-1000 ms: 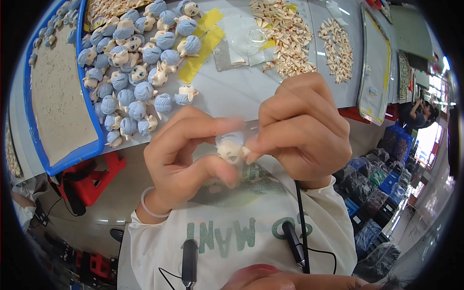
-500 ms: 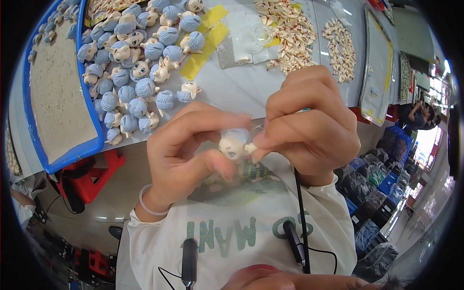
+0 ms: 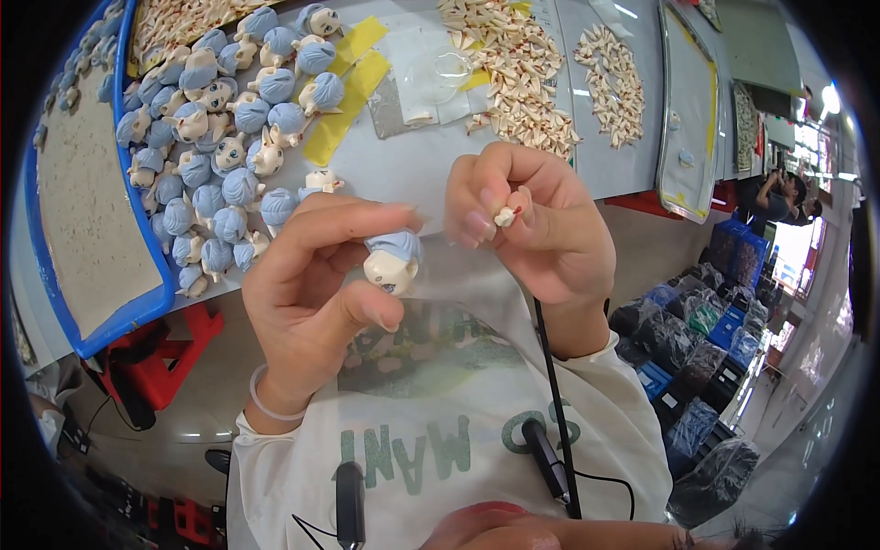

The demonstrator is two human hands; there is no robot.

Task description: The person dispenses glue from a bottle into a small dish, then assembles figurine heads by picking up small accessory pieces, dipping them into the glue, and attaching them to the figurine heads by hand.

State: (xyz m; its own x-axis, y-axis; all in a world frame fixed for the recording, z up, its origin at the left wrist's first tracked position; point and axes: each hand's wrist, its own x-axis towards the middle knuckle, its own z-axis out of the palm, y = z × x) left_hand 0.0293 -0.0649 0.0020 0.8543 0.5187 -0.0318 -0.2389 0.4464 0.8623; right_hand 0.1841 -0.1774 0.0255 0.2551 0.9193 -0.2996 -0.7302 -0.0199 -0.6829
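Observation:
Between the thumb and fingers of my left hand (image 3: 307, 289) is a small doll head (image 3: 392, 264) with pale blue hair and a painted face. My right hand (image 3: 541, 225), apart from it on the right, pinches a tiny cream piece with a red mark (image 3: 507, 214). Its shape resembles the small pointed ear-like pieces (image 3: 513, 69) heaped on the table beyond. Many more blue-haired doll heads (image 3: 240, 186) lie in a cluster at the left of the table, some showing pointed ears. One head (image 3: 321, 181) sits just beyond my left hand.
A blue-rimmed tray (image 3: 147, 312) stands at the left, with a grey bed and some heads at its far end. A clear round dish (image 3: 451, 66) and yellow tape (image 3: 346, 110) are on the table. A second heap of cream pieces (image 3: 610, 87) lies right, beside a framed tray (image 3: 686, 197).
My right hand has drawn away from the doll head with the cream piece in its fingers. Both hands appear shifted left in the picture, as does the table.

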